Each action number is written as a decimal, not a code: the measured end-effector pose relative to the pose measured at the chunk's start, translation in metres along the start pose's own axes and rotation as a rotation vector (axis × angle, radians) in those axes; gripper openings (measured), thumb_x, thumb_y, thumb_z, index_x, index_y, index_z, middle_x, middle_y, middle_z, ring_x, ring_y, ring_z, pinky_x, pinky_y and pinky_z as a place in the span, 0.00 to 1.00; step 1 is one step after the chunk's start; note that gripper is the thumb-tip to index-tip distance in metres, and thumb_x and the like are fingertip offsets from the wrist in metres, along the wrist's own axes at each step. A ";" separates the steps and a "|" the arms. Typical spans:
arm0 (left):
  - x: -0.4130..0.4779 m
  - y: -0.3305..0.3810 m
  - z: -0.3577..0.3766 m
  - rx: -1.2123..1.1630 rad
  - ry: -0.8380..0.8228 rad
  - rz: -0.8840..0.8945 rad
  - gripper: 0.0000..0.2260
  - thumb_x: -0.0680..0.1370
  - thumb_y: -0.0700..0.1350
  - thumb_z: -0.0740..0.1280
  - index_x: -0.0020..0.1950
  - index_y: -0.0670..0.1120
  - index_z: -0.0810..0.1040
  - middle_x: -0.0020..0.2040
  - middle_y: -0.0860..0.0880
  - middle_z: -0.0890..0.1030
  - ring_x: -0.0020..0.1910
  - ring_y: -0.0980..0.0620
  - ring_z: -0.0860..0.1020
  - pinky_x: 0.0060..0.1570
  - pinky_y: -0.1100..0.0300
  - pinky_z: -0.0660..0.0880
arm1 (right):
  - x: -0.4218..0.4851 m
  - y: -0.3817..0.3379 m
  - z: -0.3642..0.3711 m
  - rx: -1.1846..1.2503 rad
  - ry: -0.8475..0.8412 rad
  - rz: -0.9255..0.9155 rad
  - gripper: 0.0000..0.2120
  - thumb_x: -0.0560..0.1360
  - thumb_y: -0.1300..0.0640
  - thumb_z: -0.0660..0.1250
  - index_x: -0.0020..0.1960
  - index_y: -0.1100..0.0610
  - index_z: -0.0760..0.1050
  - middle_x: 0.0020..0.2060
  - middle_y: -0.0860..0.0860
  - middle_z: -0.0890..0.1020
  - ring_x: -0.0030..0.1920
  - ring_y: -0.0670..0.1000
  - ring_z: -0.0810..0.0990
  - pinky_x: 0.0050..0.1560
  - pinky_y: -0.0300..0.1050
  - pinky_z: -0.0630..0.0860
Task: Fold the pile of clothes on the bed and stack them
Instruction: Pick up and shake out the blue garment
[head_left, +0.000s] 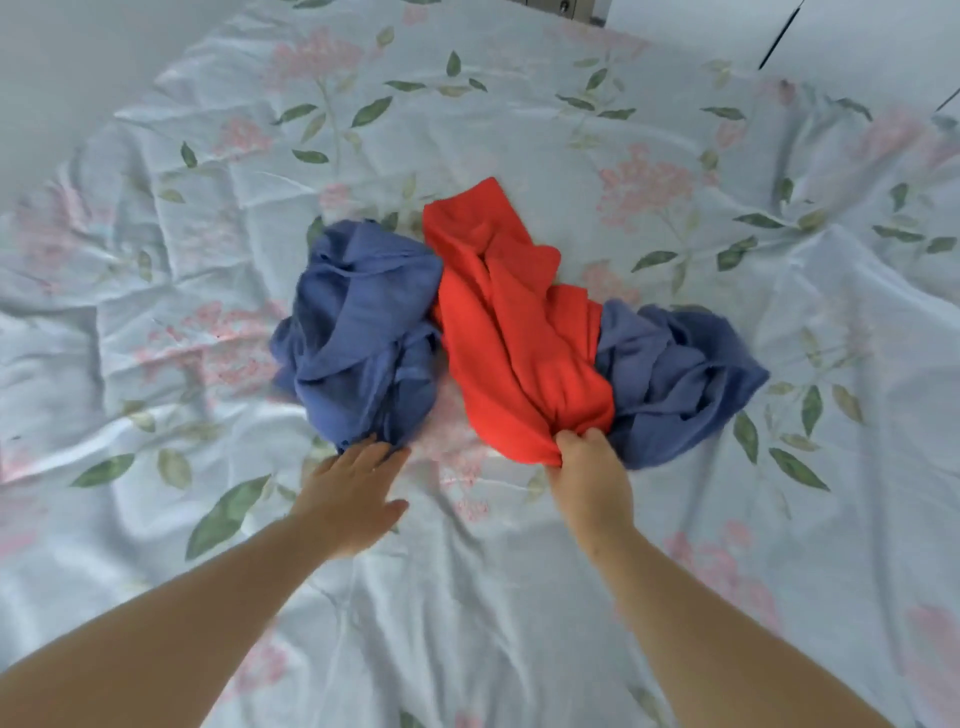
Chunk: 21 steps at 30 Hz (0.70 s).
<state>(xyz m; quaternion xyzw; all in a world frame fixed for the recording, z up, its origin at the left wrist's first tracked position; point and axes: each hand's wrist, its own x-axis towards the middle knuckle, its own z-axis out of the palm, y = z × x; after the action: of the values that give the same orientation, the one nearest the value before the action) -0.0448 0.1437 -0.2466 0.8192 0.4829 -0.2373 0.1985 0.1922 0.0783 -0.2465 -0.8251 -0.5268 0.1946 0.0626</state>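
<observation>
Red garment (511, 322), long axis near-far, right hand (589, 478) gripping near end.

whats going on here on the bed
A person is starting on a pile of crumpled clothes lying on a floral bedsheet. Their right hand has its grip on the near end of the red garment in the middle. The left hand is open, its fingertips at the near edge of the blue garment on the left. A second blue garment lies bunched against the red one's right side. Nothing is folded or stacked yet.
</observation>
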 end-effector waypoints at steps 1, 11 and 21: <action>-0.022 0.004 0.008 -0.003 -0.038 0.027 0.28 0.80 0.57 0.56 0.77 0.53 0.49 0.76 0.53 0.55 0.75 0.53 0.53 0.71 0.56 0.53 | -0.026 -0.002 0.004 0.000 -0.038 0.008 0.09 0.77 0.57 0.61 0.53 0.60 0.75 0.50 0.58 0.75 0.51 0.60 0.76 0.50 0.50 0.71; -0.273 0.010 0.063 -0.191 -0.038 0.167 0.22 0.81 0.52 0.56 0.75 0.55 0.58 0.71 0.58 0.63 0.68 0.55 0.65 0.66 0.63 0.57 | -0.297 -0.023 0.005 -0.077 -0.412 0.151 0.09 0.78 0.55 0.58 0.57 0.50 0.72 0.59 0.52 0.75 0.60 0.54 0.74 0.56 0.44 0.72; -0.400 -0.009 0.000 -0.901 0.298 0.027 0.14 0.76 0.37 0.65 0.47 0.57 0.80 0.40 0.62 0.77 0.36 0.63 0.75 0.35 0.76 0.69 | -0.417 -0.141 -0.048 0.719 -0.188 0.177 0.20 0.74 0.61 0.69 0.65 0.57 0.71 0.59 0.52 0.75 0.57 0.49 0.73 0.50 0.35 0.65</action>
<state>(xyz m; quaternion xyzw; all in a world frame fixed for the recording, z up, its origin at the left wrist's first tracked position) -0.2214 -0.1308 -0.0147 0.6826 0.5505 0.1187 0.4656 -0.0625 -0.2283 -0.0530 -0.7712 -0.3553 0.4465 0.2822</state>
